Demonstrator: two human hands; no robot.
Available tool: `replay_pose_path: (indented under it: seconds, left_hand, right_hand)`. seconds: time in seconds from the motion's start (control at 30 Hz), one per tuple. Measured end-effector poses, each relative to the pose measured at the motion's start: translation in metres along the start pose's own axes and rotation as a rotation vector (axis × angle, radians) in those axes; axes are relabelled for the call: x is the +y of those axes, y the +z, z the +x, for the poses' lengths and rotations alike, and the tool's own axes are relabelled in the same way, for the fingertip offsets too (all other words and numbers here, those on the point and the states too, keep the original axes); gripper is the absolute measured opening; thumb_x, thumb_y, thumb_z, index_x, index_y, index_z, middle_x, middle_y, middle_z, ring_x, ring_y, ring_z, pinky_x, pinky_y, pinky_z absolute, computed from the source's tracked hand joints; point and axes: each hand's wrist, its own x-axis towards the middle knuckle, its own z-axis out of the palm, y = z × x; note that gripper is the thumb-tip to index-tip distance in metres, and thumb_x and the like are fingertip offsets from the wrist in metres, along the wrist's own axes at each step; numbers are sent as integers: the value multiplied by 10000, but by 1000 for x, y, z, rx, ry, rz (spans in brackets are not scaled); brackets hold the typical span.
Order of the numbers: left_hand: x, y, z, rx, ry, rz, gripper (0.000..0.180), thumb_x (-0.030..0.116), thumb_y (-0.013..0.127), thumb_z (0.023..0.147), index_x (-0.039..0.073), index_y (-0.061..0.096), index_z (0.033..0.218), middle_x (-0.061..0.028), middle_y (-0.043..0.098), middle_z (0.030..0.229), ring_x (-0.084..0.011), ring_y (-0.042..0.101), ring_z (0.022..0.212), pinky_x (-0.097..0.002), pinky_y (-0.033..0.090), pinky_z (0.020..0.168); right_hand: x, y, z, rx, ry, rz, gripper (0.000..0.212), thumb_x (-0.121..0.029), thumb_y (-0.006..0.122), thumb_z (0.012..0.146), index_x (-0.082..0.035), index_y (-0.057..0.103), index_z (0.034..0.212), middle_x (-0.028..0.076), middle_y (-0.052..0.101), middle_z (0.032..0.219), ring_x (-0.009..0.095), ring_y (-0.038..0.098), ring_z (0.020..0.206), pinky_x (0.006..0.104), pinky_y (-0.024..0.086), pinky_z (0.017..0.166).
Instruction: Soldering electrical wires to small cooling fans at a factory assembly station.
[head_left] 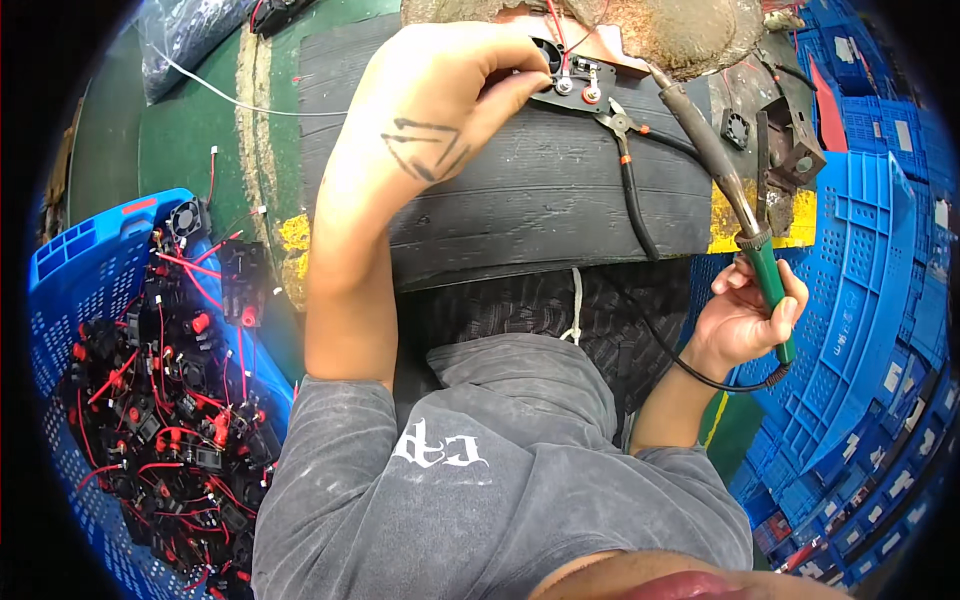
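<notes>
In my right hand (745, 315) I grip the green handle of a soldering iron (715, 150). Its metal shaft slants up and left, the tip beside a crusty brown lump (690, 35). My left hand (450, 80) has thumb and fingers pinched at the left end of a small black panel (578, 95). Two round metal terminals, one with a red ring, sit on that panel, and thin red wires (560, 30) rise from it. A small black fan (546, 52) shows partly behind my fingers. Cutting pliers (619, 124) with black-and-orange handles lie against the panel's lower edge.
A blue crate (130, 225) at left is heaped with black fan parts and red wires. Beyond the black board (500, 200) at right lie a loose fan (735, 128) and a metal bracket (795, 145). Blue crates (840, 300) line the right side. The iron's black cord (640, 325) hangs below.
</notes>
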Motion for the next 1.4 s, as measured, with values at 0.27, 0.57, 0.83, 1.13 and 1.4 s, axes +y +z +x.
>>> replay_pose_path:
  seconds: [0.27,0.57,0.83,1.13,1.4]
  left_hand:
    - [0,7,1,153,33,200,140,97,672,847,25,672,967,-141,672,847,-252,660,729,-289,510,682]
    - [-7,15,2,218,94,253,114,219,632,859,107,650,872,-122,636,768,-327,631,735,-400,509,646]
    - [-7,15,2,158,50,193,126,96,678,825,26,669,929,-154,655,843,-323,636,751,-337,506,674]
    - [3,8,3,154,49,175,129,90,675,821,11,667,923,-160,655,840,-328,637,749,-342,505,675]
    - [2,10,4,151,61,122,120,86,674,818,4,662,905,-164,641,809,-334,626,726,-350,497,656]
  right_hand:
    - [-2,12,0,-36,-39,-52,448,-415,523,897,-4,553,1072,208,660,801,223,608,601,318,480,480]
    - [1,19,2,-97,-72,-139,418,-376,482,925,3,549,1087,242,655,818,243,614,588,328,494,468]
    - [6,19,11,-136,44,-75,382,-335,471,926,8,552,1073,245,656,826,245,627,595,328,516,488]
    - [13,17,29,-129,153,-70,411,-373,456,939,-6,557,1095,206,650,809,211,603,594,317,494,485]
    - [16,16,33,-157,179,15,359,-317,473,934,7,559,1062,252,665,832,239,631,584,332,517,477]
